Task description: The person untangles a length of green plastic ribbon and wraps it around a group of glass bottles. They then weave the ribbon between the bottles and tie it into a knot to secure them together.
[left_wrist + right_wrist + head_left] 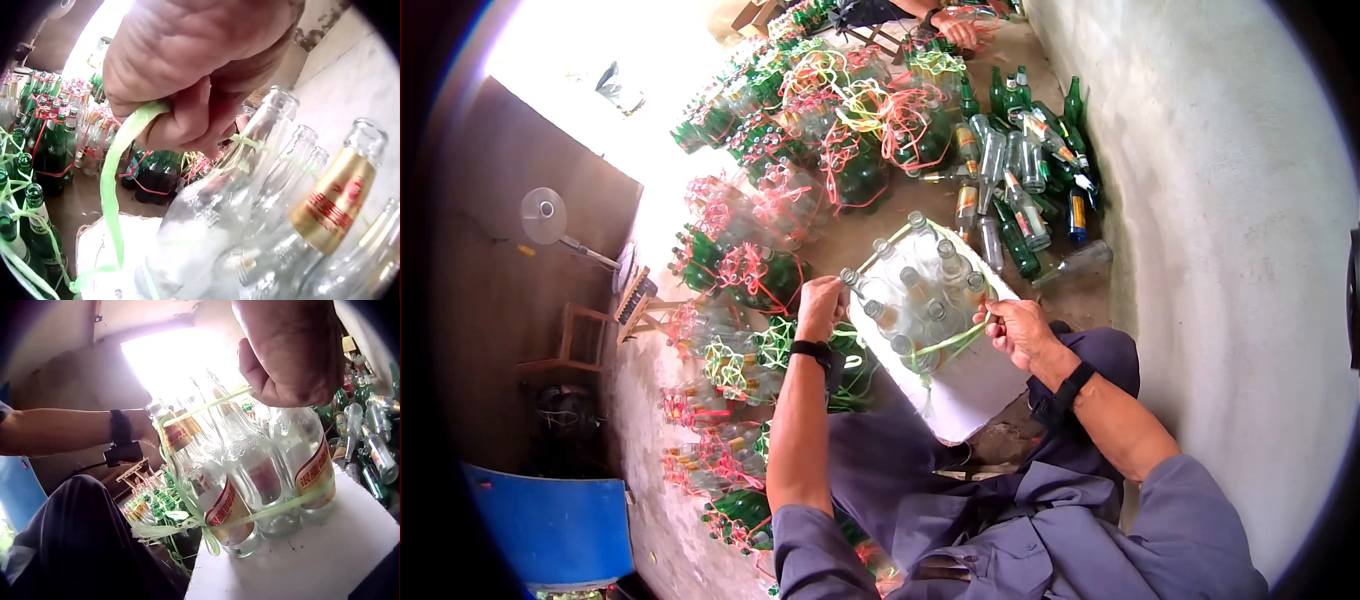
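Observation:
A cluster of clear glass bottles (936,318) stands upright on a white board (965,405) between the person's knees. Light green plastic twine (269,514) runs round the lower part of the bottles, with a knot and loose ends at one side. The left hand (822,305), beside the left edge of the cluster, has its fingers curled round a strip of this twine, seen hanging as a flat green ribbon (111,187) in the left wrist view. At the opposite edge, the right hand (1022,332) pinches the twine, which stretches across the bottle necks in the right wrist view.
Many bottle bundles tied with red and green twine (855,165) crowd the left and far side. Loose green and clear bottles (1025,205) lie in a heap by the wall (1200,200) on the right. Another person's hand (955,28) shows at the top.

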